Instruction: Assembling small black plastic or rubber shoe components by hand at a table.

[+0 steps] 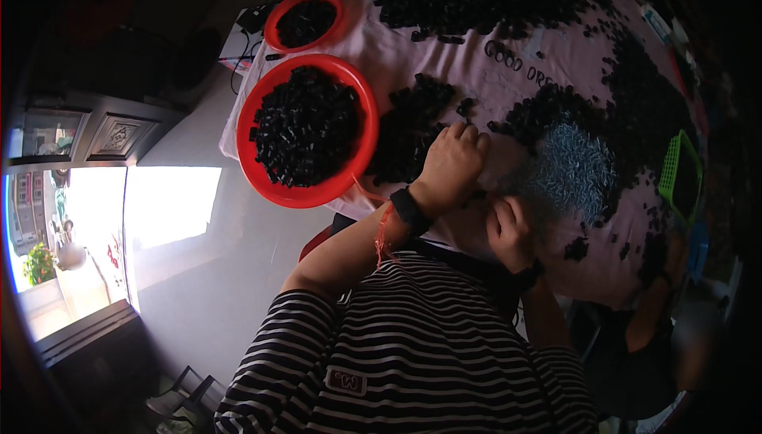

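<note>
Two curled hands are held over a cloth-covered table, among small black pieces and blue-grey pins.
The left hand (pixel 456 152) is placed beside a near pile of black plastic pieces (pixel 401 156), partly covered by it; the right hand (pixel 512 236) is bent close to the table edge, nearest the blue-grey pins (pixel 575 168). Fingers are closed in on both (whether anything is gripped cannot be told). The pins are hemmed in by more black pieces on the pink cloth (pixel 444 57). To the left, a large red basin (pixel 367 120) and a smaller red bowl (pixel 271 23) are filled with black pieces; at the far right, a green basket (pixel 669 168) is seen near a co-worker's forearm (pixel 652 307).
</note>
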